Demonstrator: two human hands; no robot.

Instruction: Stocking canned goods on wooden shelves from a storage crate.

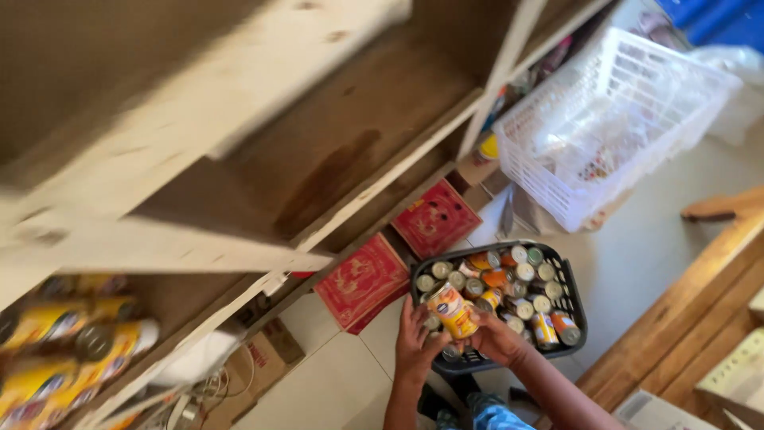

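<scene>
Clearly yellow-orange labelled can (pixel 454 310), tilted, between both hands (pixel 414 338).

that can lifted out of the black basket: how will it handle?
The can looks rigid, so both hands, left and right, can squeeze it without denting. Probably heavy for its size if full. Round sides: laid down it would likely roll; its glossy label may be slippery.

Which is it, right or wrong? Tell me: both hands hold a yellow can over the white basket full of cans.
Wrong on the basket. In the head view, the left hand and right hand hold the yellow can over the black basket full of cans; the white basket stands apart, farther back.
</scene>
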